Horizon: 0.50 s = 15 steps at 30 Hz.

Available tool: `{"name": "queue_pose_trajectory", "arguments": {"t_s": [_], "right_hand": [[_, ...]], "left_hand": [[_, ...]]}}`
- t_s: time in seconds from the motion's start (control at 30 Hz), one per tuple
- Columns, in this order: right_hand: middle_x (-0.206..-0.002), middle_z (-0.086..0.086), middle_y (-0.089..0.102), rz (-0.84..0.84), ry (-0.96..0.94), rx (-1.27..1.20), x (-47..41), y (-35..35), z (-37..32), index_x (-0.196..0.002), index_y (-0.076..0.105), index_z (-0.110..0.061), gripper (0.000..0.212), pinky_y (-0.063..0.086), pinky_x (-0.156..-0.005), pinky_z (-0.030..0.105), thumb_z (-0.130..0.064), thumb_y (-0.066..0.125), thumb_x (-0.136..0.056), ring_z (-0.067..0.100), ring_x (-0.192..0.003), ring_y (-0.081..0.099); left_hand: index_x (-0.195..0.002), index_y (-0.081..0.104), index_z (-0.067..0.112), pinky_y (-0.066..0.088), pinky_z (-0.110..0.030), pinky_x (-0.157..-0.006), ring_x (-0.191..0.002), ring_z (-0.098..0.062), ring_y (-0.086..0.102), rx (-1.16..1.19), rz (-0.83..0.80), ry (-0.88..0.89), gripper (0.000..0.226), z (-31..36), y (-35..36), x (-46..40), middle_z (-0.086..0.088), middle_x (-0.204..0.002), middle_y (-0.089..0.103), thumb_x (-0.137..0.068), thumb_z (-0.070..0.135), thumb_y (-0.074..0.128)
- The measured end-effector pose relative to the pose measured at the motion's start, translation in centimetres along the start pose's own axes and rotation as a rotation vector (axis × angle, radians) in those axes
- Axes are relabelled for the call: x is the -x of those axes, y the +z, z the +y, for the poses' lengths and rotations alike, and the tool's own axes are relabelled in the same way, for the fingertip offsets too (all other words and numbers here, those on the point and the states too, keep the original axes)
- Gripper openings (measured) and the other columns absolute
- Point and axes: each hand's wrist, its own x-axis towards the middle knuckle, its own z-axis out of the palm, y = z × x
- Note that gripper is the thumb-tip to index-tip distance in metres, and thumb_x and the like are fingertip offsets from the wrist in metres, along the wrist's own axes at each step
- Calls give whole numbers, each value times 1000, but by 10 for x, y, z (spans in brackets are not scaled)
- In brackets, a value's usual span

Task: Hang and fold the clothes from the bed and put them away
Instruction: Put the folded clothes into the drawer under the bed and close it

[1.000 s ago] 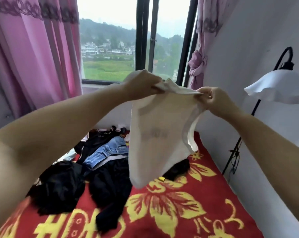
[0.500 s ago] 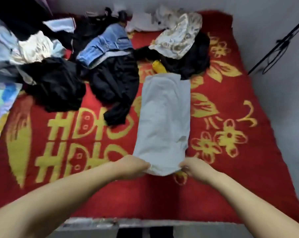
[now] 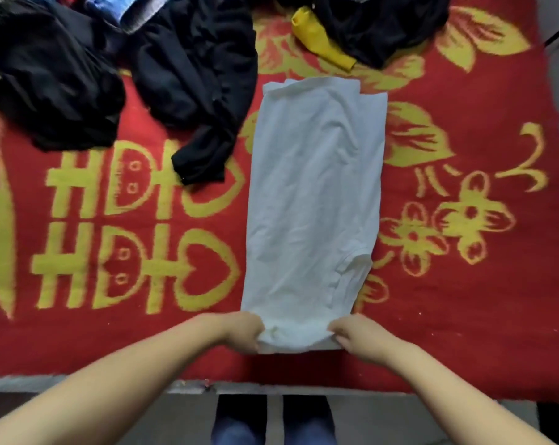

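A person's left hand and right hand each pinch a near corner of a white top, which lies flat and lengthwise on the red bedspread, stretching away from both hands. The fold in hand looks best done by lifting both corners evenly and carrying them forward to meet the far hem, keeping the side edges aligned. Just behind the hands runs the bed's near edge. Bare blanket lies to the right of the right hand; a black garment sits ahead and left, close beside the top's far half.
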Motion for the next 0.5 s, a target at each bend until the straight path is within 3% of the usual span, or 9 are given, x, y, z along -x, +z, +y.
{"name": "queue_pose_trajectory", "arguments": {"t_s": [0.13, 0.2, 0.3, 0.37, 0.43, 0.5], "right_hand": [[-89, -6, 64, 206, 58, -133, -29, -71, 21, -92, 61, -22, 12, 36, -66, 26, -20, 49, -96, 16, -87, 58], [-101, -4, 66, 303, 85, -164, -48, -95, 30, -105, 65, -19, 19, 37, -71, 24, -20, 49, -96, 15, -96, 59], [-115, 2, 65, 440, 140, -195, -78, -113, 35, -118, 63, -15, 27, 40, -79, 25, -18, 48, -97, 19, -106, 59], [-121, 5, 61, 535, 169, -202, -94, -114, 39, -122, 61, -15, 29, 43, -84, 29, -16, 47, -97, 21, -109, 57], [-125, 7, 56, 629, 194, -216, -101, -115, 44, -123, 59, -14, 30, 44, -86, 33, -15, 46, -97, 21, -112, 55], [-123, 9, 57, 718, 215, -266, -103, -121, 52, -120, 61, -13, 29, 41, -80, 29, -12, 45, -96, 22, -108, 58]], "left_hand": [[-62, 42, 14, 30, -30, -49, -65, -22, 47, 64, 175, -79, 24, -26, -95, -10, -1, -63, 50, -82, 16, 54], [-63, 44, 13, 30, -30, -51, -65, -22, 48, 72, 291, -121, 21, -36, -132, -20, -1, -65, 51, -82, 15, 53], [-82, 51, 11, 40, -32, -65, -85, -27, 55, 39, 485, -246, 7, -46, -154, -42, -11, -97, 61, -87, 16, 52], [-111, 52, 12, 43, -38, -83, -107, -30, 51, 21, 646, -372, 23, -51, -148, -56, -11, -119, 53, -91, 22, 51], [-135, 39, 14, 35, -41, -98, -122, -29, 42, -50, 808, -417, 45, -49, -132, -64, -10, -133, 44, -92, 26, 49], [-145, 29, 16, 19, -44, -113, -138, -25, 27, -119, 884, -291, 55, -40, -116, -68, -10, -148, 31, -93, 25, 47]]}}
